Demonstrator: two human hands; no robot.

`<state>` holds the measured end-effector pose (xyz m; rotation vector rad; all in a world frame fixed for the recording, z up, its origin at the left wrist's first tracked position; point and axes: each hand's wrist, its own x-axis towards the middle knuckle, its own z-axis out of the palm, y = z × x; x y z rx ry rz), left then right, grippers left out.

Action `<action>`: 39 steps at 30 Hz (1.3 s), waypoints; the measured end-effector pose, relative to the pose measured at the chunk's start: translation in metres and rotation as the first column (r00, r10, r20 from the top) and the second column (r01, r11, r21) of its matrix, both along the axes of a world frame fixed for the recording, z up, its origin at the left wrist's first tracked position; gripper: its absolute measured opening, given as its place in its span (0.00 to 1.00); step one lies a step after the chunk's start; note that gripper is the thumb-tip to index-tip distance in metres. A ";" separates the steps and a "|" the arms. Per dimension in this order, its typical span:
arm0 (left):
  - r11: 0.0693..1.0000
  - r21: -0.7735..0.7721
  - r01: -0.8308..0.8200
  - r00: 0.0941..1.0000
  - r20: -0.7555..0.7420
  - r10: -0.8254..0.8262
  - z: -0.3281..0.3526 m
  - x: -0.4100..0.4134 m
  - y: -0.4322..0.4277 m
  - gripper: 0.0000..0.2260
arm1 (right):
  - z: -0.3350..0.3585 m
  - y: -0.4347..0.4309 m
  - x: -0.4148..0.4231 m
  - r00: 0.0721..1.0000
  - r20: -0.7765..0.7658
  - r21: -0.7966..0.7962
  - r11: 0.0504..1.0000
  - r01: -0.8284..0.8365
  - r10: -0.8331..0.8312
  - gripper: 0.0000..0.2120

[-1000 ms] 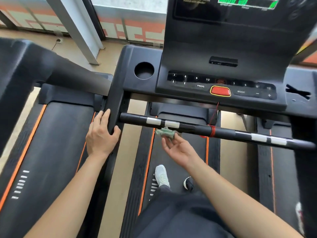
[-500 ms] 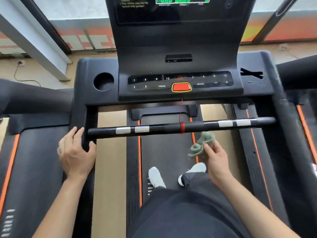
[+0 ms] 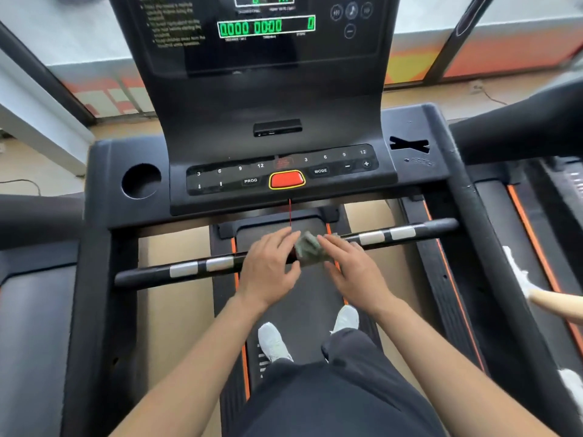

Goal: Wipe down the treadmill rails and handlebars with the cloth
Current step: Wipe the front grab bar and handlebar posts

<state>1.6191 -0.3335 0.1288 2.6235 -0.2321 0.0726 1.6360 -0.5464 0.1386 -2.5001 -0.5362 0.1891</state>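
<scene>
The black handlebar [image 3: 189, 270] with silver grip patches runs across the treadmill below the console. A crumpled grey-green cloth [image 3: 310, 248] sits on the bar's middle, beside the red safety cord [image 3: 290, 212]. My left hand [image 3: 271, 269] lies over the bar just left of the cloth, fingers straight and fingertips touching its edge. My right hand [image 3: 350, 272] lies on the cloth's right side, with straight fingers pressing it onto the bar. Its thumb is hidden. The black side rails [image 3: 94, 310] frame the belt.
The console [image 3: 277, 108] with a red stop button [image 3: 286, 180] and a cup holder [image 3: 141, 181] rises just beyond the bar. My white shoes [image 3: 273, 342] stand on the belt. Neighbouring treadmills flank both sides. At the right edge another person's arm [image 3: 555, 302] holds a white cloth [image 3: 517, 275].
My left hand left the left upright and came to the bar's middle. My right hand lifted the cloth from below the bar onto it. The view swung to face the console.
</scene>
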 end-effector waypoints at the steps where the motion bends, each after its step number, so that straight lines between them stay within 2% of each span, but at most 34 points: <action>1: 1.000 0.015 0.018 0.999 -0.050 -0.017 -0.004 0.005 -0.006 0.26 | -0.003 0.000 0.003 0.998 0.058 -0.002 1.000 -0.016 0.016 0.25; 3: 0.999 0.038 0.031 0.994 -0.107 -0.027 -0.011 0.010 -0.010 0.24 | -0.012 0.002 0.010 0.990 0.126 -0.043 0.997 -0.061 0.066 0.24; 6: 1.000 0.025 0.009 0.993 -0.115 -0.006 -0.012 0.012 -0.008 0.23 | -0.024 0.012 0.021 0.974 0.142 -0.168 0.974 -0.150 0.175 0.30; 14: 0.998 0.056 -0.016 0.994 -0.104 0.022 -0.012 0.015 -0.014 0.31 | -0.028 -0.006 0.036 0.955 0.157 -0.295 0.935 -0.198 0.252 0.31; 18: 0.996 0.085 -0.013 0.997 -0.077 0.019 -0.018 0.013 -0.012 0.31 | -0.022 -0.039 0.041 0.966 0.183 -0.355 0.928 -0.109 0.183 0.30; 25: 0.991 0.129 -0.040 0.998 -0.040 0.045 -0.011 0.016 -0.013 0.24 | -0.013 -0.096 0.048 0.987 0.158 -0.477 0.875 0.078 -0.002 0.28; 28: 0.992 0.123 -0.032 0.998 -0.048 0.038 -0.009 0.015 -0.012 0.23 | -0.012 -0.070 0.042 0.990 0.138 -0.426 0.902 0.065 -0.006 0.27; 31: 0.990 0.138 -0.035 0.997 -0.070 0.045 -0.010 0.016 -0.011 0.22 | -0.017 -0.024 0.033 0.986 0.145 -0.347 0.937 -0.032 0.088 0.25; 34: 0.990 0.123 -0.061 0.994 -0.086 0.072 -0.010 0.018 -0.012 0.21 | -0.018 0.017 0.024 0.972 0.185 -0.263 0.961 -0.090 0.142 0.18; 39: 0.991 0.108 -0.080 0.992 -0.093 0.091 -0.013 0.017 -0.017 0.23 | -0.020 0.003 0.027 0.945 0.253 -0.228 0.962 -0.151 0.208 0.21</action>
